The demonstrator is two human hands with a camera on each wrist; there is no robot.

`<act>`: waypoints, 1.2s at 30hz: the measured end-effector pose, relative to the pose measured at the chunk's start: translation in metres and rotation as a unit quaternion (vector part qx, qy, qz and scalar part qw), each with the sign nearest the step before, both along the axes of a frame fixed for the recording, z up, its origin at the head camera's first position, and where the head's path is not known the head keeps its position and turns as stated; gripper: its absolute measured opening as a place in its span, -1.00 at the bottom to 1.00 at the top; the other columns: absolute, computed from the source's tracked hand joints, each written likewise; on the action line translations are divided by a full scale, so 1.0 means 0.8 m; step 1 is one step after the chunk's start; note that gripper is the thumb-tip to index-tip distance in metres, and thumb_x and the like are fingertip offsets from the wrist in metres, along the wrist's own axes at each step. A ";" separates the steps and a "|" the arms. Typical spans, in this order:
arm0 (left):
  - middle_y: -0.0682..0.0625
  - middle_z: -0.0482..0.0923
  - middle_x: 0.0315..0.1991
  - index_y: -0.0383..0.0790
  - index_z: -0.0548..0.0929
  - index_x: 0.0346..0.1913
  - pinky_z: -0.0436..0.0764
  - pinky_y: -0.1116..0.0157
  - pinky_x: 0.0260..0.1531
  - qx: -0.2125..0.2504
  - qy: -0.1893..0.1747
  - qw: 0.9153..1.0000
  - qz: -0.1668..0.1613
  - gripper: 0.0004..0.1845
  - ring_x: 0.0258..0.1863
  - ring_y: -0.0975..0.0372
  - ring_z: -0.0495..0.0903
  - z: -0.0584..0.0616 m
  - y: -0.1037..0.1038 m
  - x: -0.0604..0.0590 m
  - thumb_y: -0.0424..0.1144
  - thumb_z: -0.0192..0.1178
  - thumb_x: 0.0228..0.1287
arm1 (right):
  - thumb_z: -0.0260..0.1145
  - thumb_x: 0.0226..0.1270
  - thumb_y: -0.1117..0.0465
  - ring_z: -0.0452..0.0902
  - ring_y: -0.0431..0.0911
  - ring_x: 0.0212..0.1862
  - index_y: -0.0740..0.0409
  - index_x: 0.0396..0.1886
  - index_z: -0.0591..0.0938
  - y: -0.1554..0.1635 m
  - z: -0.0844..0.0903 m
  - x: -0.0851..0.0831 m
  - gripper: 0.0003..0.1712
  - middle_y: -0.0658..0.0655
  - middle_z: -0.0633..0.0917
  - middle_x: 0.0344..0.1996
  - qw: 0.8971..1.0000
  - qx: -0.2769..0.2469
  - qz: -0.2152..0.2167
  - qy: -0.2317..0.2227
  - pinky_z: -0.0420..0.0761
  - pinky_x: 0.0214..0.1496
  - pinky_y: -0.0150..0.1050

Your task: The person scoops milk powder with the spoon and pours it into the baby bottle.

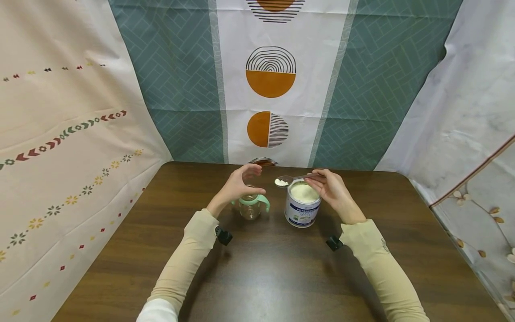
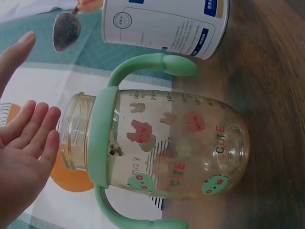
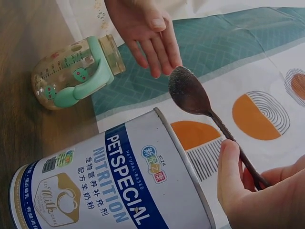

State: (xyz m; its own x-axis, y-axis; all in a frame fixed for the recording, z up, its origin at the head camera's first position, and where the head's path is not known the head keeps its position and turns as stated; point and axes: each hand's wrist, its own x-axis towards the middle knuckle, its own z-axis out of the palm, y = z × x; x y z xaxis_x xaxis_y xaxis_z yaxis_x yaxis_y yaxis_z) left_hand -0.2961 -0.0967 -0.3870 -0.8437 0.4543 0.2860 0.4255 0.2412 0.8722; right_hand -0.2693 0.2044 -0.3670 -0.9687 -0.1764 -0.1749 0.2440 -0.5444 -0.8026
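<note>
My right hand (image 1: pixel 335 193) pinches the handle of a dark spoon (image 3: pixel 189 95), whose bowl carries white powder in the head view. The spoon is above the left rim of an uncovered milk powder can (image 1: pixel 301 212), which holds pale powder. To the left of the can, a clear baby bottle (image 2: pixel 176 143) with a green collar and two green handles stands upright, its mouth uncapped. Around the bottle's mouth, my left hand (image 1: pixel 240 184) holds nothing; its thumb and fingers are spread apart. In the left wrist view the fingertips (image 2: pixel 50 117) appear close to the bottle's neck; contact is unclear.
Both arms reach over a dark wooden table (image 1: pixel 257 268). Behind its far edge hangs a patterned cloth (image 1: pixel 181 89) in green and white with orange circles. Pale cloths hang along the left (image 1: pixel 72 147) and right (image 1: pixel 462 112) sides.
</note>
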 end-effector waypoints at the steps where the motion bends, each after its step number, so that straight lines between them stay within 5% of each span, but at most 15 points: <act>1: -0.25 0.47 0.21 -0.35 0.44 0.24 0.38 -0.02 0.32 0.001 0.002 1.000 -0.002 -0.30 0.24 -0.07 0.44 0.004 -0.001 0.003 -0.41 0.48 -0.03 | -0.12 0.55 0.28 0.70 -0.08 -0.21 0.24 -0.39 0.59 0.000 0.000 0.000 -0.62 0.15 0.68 -0.37 1.000 -0.005 0.003 0.001 0.67 -0.01 -0.34; 5: -0.28 0.47 0.21 -0.40 0.44 0.22 0.37 -0.02 0.33 0.000 0.007 1.000 -0.007 -0.31 0.24 -0.11 0.44 0.017 -0.003 0.016 -0.41 0.47 -0.03 | -0.11 0.55 0.28 0.71 -0.08 -0.22 0.23 -0.40 0.60 -0.001 0.002 0.000 -0.61 0.14 0.69 -0.38 1.000 -0.004 -0.001 0.003 0.67 -0.01 -0.34; 14: -0.29 0.49 0.18 -0.39 0.46 0.21 0.37 0.00 0.33 0.006 -0.011 1.000 -0.009 -0.32 0.24 -0.15 0.42 0.009 -0.008 0.015 -0.41 0.48 -0.04 | -0.06 0.53 0.31 0.73 -0.08 -0.22 0.28 -0.33 0.57 -0.010 0.002 -0.004 -0.70 0.16 0.71 -0.37 1.000 0.023 -0.004 -0.004 0.67 -0.03 -0.38; 21: -0.21 0.50 0.20 -0.27 0.47 0.22 0.33 -0.04 0.35 0.007 -0.005 1.000 -0.003 -0.29 0.27 -0.04 0.43 -0.027 -0.015 -0.011 -0.35 0.51 -0.06 | -0.05 0.52 0.31 0.73 -0.09 -0.22 0.26 -0.33 0.58 -0.019 0.004 -0.003 -0.71 0.14 0.70 -0.36 1.000 0.026 -0.006 -0.005 0.67 -0.03 -0.38; 36: -0.19 0.53 0.17 -0.22 0.49 0.21 0.43 -0.01 0.28 -0.006 0.006 1.000 0.013 -0.30 0.24 -0.04 0.48 -0.040 -0.018 -0.011 -0.32 0.53 -0.08 | -0.04 0.51 0.31 0.73 -0.11 -0.25 0.24 -0.35 0.57 -0.044 0.001 -0.009 -0.71 0.10 0.70 -0.39 0.999 0.042 0.001 -0.004 0.67 -0.04 -0.37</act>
State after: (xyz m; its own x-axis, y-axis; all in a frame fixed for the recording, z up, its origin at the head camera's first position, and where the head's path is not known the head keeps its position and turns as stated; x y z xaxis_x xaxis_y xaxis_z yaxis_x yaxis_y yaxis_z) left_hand -0.3053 -0.1111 -0.4193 -0.8522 0.4355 0.2901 0.4286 0.2629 0.8644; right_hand -0.2765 0.1695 -0.3659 -0.9668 -0.1632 -0.1965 0.2516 -0.4744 -0.8436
